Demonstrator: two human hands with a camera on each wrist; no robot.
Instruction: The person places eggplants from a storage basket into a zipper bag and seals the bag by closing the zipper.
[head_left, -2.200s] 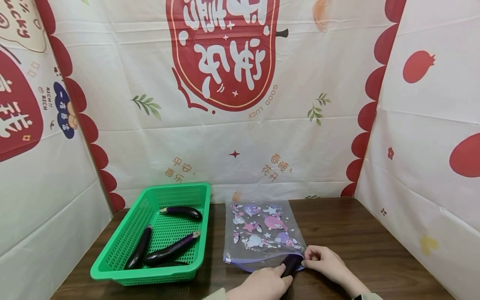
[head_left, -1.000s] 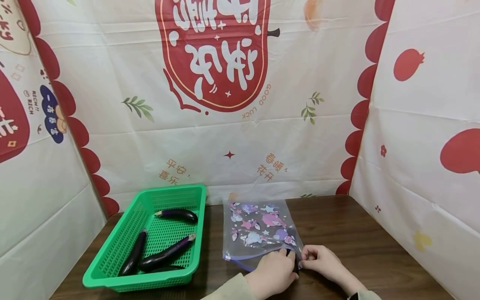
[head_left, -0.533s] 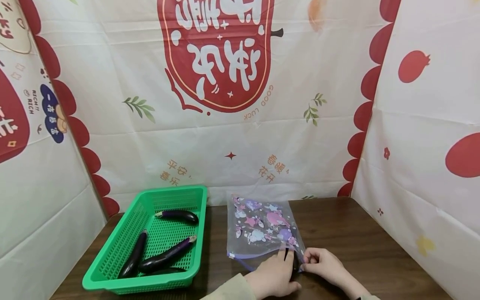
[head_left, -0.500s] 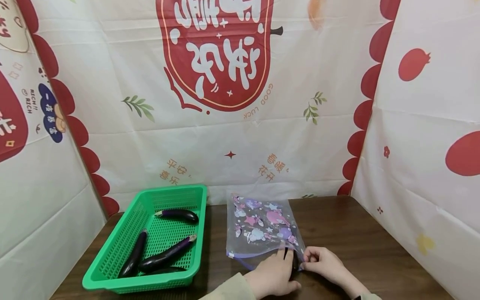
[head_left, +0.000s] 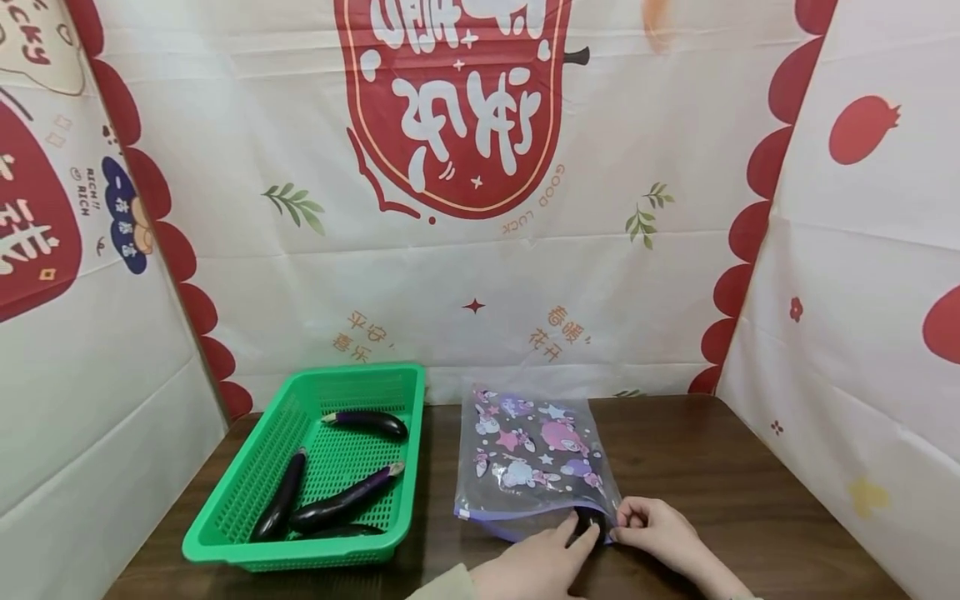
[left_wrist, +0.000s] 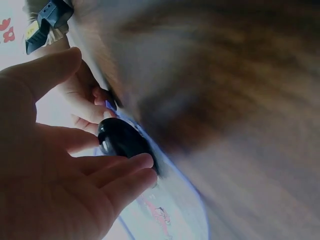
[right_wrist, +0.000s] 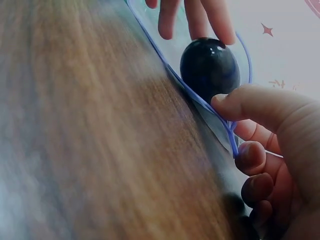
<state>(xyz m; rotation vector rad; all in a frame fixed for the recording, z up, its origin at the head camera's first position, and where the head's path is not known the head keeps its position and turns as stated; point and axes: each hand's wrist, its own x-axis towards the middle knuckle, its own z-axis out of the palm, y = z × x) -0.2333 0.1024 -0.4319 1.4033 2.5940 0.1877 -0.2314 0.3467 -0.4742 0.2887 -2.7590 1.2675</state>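
Before a white printed backdrop [head_left: 420,292], on a dark wooden table [head_left: 712,483], a green basket [head_left: 300,552] stands to the left, three eggplants [head_left: 345,507] in plain sight inside and part of another beneath. To its right lies a clear patterned bag [head_left: 495,492], its purple-edged mouth turned toward the person. In the right-hand corner of that mouth sits a lone eggplant [right_wrist: 210,70], rounded end facing the person; the rest is hidden, though its long axis appears to point into the bag. The left hand [head_left: 534,567], fingers extended, is nearer, touching that end; the vegetable lies just ahead and to the right of it. The right hand [head_left: 654,529] pinches the bag's corner just beside it; whether its thumb also touches the skin cannot be told. At the opposite corner sits a small white slider [head_left: 463,513], apart from both hands.
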